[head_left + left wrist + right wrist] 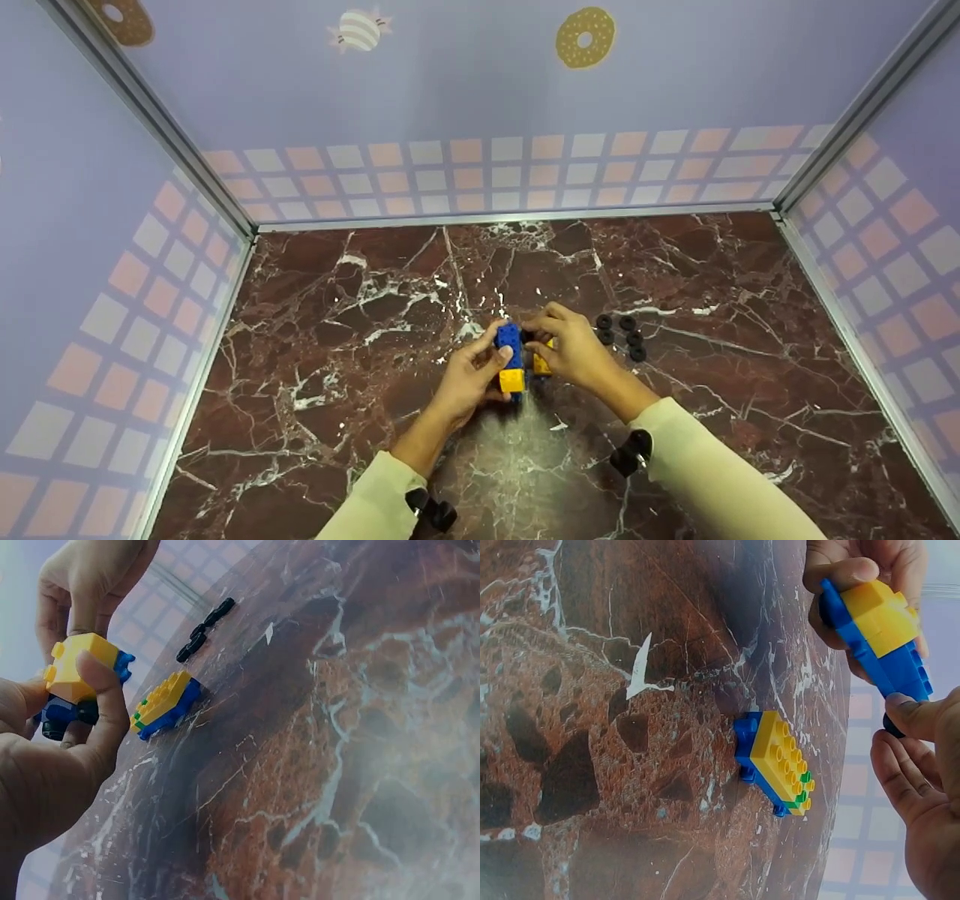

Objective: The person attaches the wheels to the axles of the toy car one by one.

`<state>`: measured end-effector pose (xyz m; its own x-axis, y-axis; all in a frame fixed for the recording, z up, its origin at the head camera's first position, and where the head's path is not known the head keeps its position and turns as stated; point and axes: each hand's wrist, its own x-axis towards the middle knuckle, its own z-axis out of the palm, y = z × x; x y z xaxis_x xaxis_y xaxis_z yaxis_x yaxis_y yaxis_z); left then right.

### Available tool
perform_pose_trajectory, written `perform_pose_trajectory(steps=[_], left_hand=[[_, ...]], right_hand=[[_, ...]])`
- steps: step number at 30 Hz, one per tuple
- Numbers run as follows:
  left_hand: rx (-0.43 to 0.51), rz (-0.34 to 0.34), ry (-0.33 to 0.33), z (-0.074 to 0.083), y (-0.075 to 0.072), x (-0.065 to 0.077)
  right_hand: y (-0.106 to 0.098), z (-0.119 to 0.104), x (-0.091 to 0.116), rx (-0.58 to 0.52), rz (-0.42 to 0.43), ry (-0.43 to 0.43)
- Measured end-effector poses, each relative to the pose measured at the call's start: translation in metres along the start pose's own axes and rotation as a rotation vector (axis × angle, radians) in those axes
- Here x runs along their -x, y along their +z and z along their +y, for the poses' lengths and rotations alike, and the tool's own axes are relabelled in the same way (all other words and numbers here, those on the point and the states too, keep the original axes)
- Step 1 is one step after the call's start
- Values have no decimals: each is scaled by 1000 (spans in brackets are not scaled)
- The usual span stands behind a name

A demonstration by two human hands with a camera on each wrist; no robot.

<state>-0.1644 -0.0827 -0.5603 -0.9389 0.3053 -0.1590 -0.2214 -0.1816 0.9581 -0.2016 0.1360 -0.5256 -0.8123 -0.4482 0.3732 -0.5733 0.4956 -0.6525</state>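
With the left hand (463,379), gripping a blue-and-yellow car (508,336), set between both hands; with the right hand (577,349), pinching a black wheel (891,725) at the car's far end. Apparently fitting that wheel: best to brace the car from the opposite side, square the wheel to its flank, then push straight in (a slanted push could twist the car loose). Just under the right hand, mind the second car (776,757) on the bench (675,255). Beyond, right of the right hand, find loose wheels (627,322). Nothing boxed or bagged in view.
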Motion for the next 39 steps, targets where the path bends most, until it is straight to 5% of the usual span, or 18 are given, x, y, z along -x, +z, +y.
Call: perform_pose_trajectory(steps=[7, 19, 33, 39], left_hand=[[-70, -11, 73, 2, -1, 1], [162, -71, -48, -1, -3, 2], [234, -79, -122, 1, -2, 0], [205, -17, -121, 1, 2, -2]], right_hand=[[-3, -1, -2, -62, 12, 43], [-4, -2, -4, -111, -8, 56], [-7, 2, 4, -184, 3, 67], [-5, 4, 6, -185, 21, 47]])
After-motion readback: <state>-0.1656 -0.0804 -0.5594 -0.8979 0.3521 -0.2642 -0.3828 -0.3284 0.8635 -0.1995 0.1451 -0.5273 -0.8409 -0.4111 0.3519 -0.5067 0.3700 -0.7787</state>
